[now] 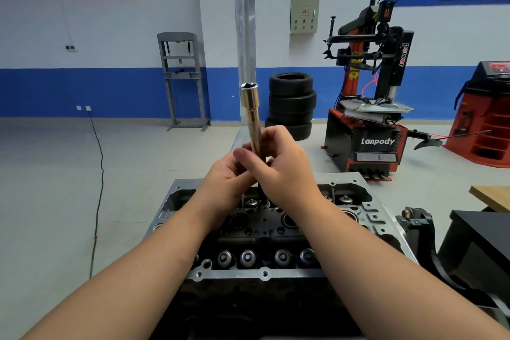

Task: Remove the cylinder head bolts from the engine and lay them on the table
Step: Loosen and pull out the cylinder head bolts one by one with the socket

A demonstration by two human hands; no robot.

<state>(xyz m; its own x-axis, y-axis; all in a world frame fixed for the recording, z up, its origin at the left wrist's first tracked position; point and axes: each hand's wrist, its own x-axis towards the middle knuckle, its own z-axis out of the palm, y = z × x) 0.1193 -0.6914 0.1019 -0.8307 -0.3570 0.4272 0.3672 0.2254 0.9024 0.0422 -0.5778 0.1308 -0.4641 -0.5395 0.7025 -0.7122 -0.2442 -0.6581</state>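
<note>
**Both hands on the socket, raised over the cylinder head**

So here you've got both hands together right above the middle of the cylinder head (265, 232). Your left hand (229, 182) and right hand (287, 171) are pressed up against each other, fingers curled around the lower end of a long deep socket (250, 113). It's standing nearly upright, open end pointing up, tilted just a touch to the left. What's on its bottom end I can't tell, your fingers cover it.

The cylinder head sits directly under your hands, valve cover off. Along its near edge there's a row of round valve spring caps (247, 257), and more of them show along the far edge, right below your knuckles. I can't pick out any head bolts for sure down in the dark centre, and none show lying beside the head.

Beyond the head, past its far edge, there's a stack of tires (292, 103) on the floor. To the far right of the head stands a red and black tire changer (367, 107). To the far left, against the blue-striped wall, is a grey shop press frame (183, 80). Just right of the head, a corner of a wooden tabletop (494, 196) pokes in.
</note>
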